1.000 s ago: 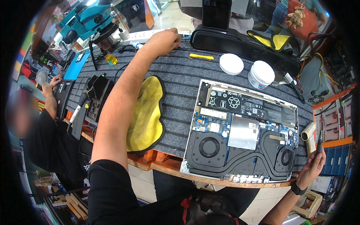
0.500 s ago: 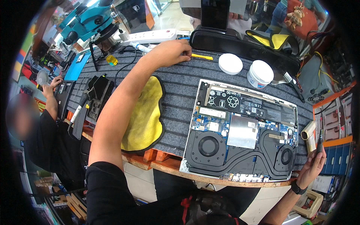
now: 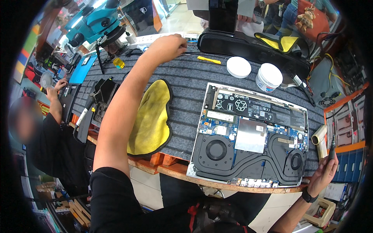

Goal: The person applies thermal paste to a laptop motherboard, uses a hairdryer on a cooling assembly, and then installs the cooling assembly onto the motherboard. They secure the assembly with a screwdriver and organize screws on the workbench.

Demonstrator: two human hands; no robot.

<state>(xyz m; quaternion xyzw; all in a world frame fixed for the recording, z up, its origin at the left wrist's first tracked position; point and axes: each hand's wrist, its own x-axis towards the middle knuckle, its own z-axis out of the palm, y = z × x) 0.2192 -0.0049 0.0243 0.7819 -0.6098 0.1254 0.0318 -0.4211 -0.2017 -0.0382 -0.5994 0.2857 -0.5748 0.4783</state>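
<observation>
An opened laptop (image 3: 250,136) lies at the bench's front edge, its battery (image 3: 256,108), two fans and heat pipes exposed. My right hand (image 3: 325,171), beside its right corner, holds a dark, slim screwdriver (image 3: 332,149) upright. Stretched to the far side of the bench, my left hand (image 3: 168,47) has its fingers curled down by the power strip. A thin object shows under those fingertips; I cannot make out what it is. Just right of that hand lies a yellow pry tool (image 3: 209,59). Below my left forearm spreads a yellow cloth (image 3: 153,120) with dark edging.
Behind the laptop are a white lid (image 3: 238,67) and a white tub (image 3: 269,77). A long black stand base (image 3: 248,48) runs along the back. A teal microscope (image 3: 97,25) stands far left. At the left, another person works on a dark device (image 3: 68,99). A beige tube-like piece (image 3: 320,139) is right of the laptop.
My left hand has shifted a little left and farther away, off the yellow pry tool, which now shows whole. My right hand keeps its place with the screwdriver.
</observation>
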